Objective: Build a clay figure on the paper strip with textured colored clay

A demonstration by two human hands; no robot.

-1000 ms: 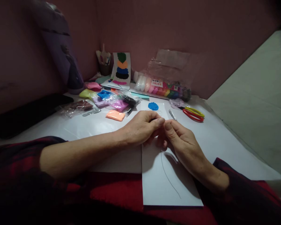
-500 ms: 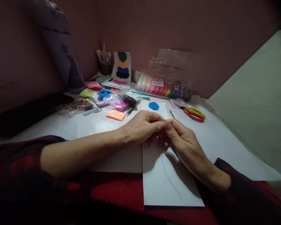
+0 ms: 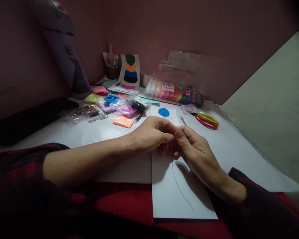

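Note:
Fingertips of my left hand [image 3: 155,134] and my right hand [image 3: 196,144] meet above a white sheet of paper [image 3: 181,199]. Both hands are closed in a pinch; whatever lies between the fingers is hidden. A thin curved pencil line [image 3: 178,189] runs down the sheet below them. Beyond my fingers, a patch of blue clay [image 3: 163,112] is spread on the upper part of the paper. An orange clay packet [image 3: 123,121] lies to the left of my left hand. Just past my right hand is a small metallic tool [image 3: 184,120], partly covered.
Red-and-yellow-handled scissors [image 3: 206,121] lie at the right. Several clay packets [image 3: 112,103] and wrappers sit at the left. Against the wall are a clear bag of coloured clay [image 3: 174,91], a painted card [image 3: 131,71] and a cup of tools [image 3: 111,71]. A purple container [image 3: 67,56] stands far left.
My left thumb has shifted slightly lower and away from the right thumb and fingertip. Otherwise both hands keep nearly the same place over the paper.

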